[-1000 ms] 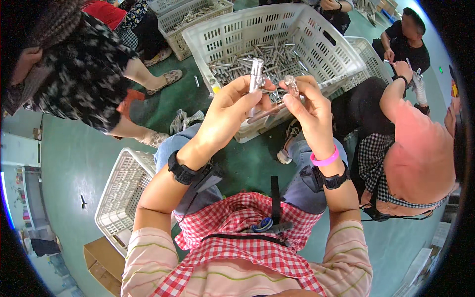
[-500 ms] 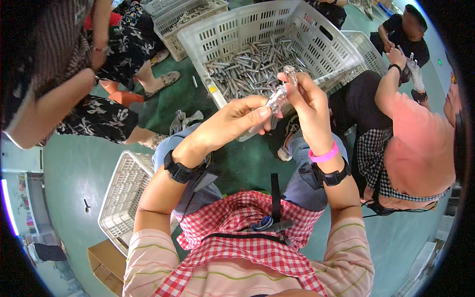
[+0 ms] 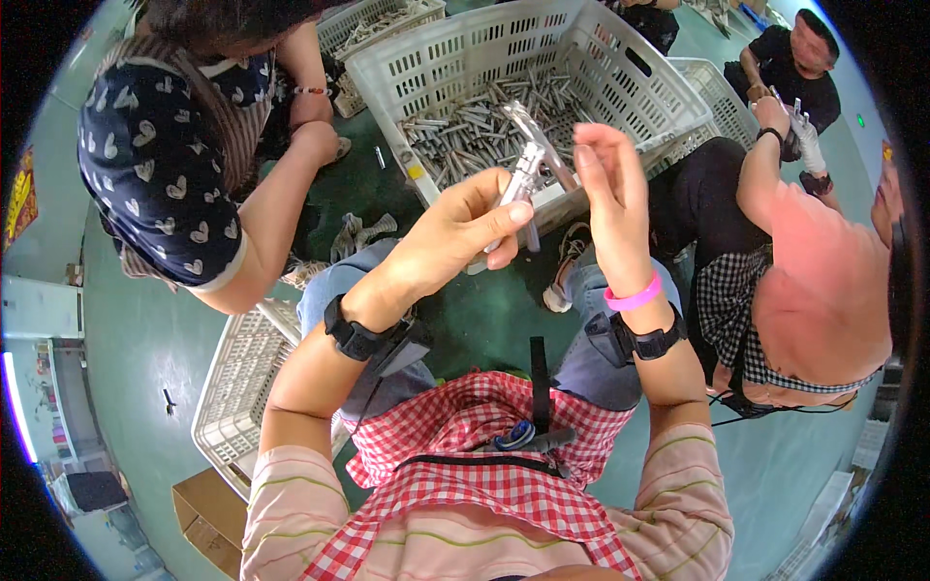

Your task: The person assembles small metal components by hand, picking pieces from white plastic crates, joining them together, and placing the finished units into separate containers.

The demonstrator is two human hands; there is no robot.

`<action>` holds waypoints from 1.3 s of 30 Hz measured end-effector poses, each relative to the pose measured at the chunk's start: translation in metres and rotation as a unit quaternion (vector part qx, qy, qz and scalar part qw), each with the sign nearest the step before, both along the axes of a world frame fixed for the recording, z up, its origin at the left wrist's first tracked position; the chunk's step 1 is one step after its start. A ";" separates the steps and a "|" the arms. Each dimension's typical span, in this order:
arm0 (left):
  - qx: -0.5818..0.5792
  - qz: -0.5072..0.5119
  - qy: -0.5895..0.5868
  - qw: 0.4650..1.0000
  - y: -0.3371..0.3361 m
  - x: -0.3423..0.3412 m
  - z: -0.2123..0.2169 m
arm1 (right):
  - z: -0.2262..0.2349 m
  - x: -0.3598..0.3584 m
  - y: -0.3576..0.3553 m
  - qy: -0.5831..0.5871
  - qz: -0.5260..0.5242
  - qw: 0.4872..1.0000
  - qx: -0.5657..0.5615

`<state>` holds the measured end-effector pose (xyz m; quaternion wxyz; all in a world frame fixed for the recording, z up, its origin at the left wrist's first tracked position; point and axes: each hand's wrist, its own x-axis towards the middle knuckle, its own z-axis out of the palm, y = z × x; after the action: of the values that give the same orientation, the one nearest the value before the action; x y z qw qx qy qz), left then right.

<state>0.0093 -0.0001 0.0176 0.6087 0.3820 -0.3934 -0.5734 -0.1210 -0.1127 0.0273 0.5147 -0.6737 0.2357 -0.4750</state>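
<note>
Shiny silver metal sits in the middle of the frame, a little above center: it is a small metal part (image 3: 523,184) held up in the air between two hands. The left hand (image 3: 455,237) pinches it, with the thumb and first finger pressed together on its lower end. The right hand (image 3: 605,194) stands upright just beside it, fingers straight and close together, touching the top of the part where a thin silver arm sticks out. I cannot tell if the right hand grips it or only touches it.

Behind the hands, at the top middle of the frame, is a big white plastic basket (image 3: 465,48) with many silver metal pieces (image 3: 475,126) lying in it. A second white basket (image 3: 237,387) sits at the lower left, by the person's knee, on the green floor (image 3: 126,329).

At the upper left, another person in a dark top with hearts (image 3: 160,165) bends in. At the right, a person in a pink shirt (image 3: 823,281) sits close by.
</note>
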 end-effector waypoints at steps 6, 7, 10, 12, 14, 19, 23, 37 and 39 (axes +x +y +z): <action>-0.006 0.094 -0.164 0.982 -0.001 -0.003 0.003 | -0.001 -0.005 0.004 0.019 0.109 0.982 -0.150; -0.005 0.095 -0.164 0.982 0.000 -0.005 0.002 | -0.001 -0.005 0.005 0.038 0.123 0.981 -0.144; -0.009 0.153 -0.291 0.944 0.000 -0.008 0.000 | -0.003 -0.003 0.006 0.046 0.152 0.980 -0.118; -0.006 0.157 -0.297 0.942 0.000 -0.007 0.001 | -0.002 -0.004 0.007 0.050 0.155 0.981 -0.110; -0.002 0.160 -0.302 0.940 0.000 -0.007 0.000 | -0.002 -0.004 0.008 0.054 0.156 0.981 -0.102; -0.019 0.178 -0.367 0.913 -0.002 -0.005 -0.002 | -0.003 -0.004 0.007 0.046 0.178 0.981 -0.060; -0.014 0.158 -0.341 0.926 -0.003 -0.005 -0.003 | 0.002 -0.005 0.009 0.057 0.223 0.972 0.045; -0.068 0.007 0.124 0.990 -0.004 0.005 0.001 | -0.007 -0.002 -0.014 -0.236 0.426 0.820 0.302; -0.092 0.006 0.094 0.991 -0.004 0.013 0.005 | 0.001 -0.007 -0.015 -0.239 0.404 0.843 0.262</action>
<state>0.0219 -0.0039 0.0229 0.6794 0.2710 -0.3831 -0.5641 -0.1275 -0.1273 0.0285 0.8590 -0.4146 -0.0722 -0.2915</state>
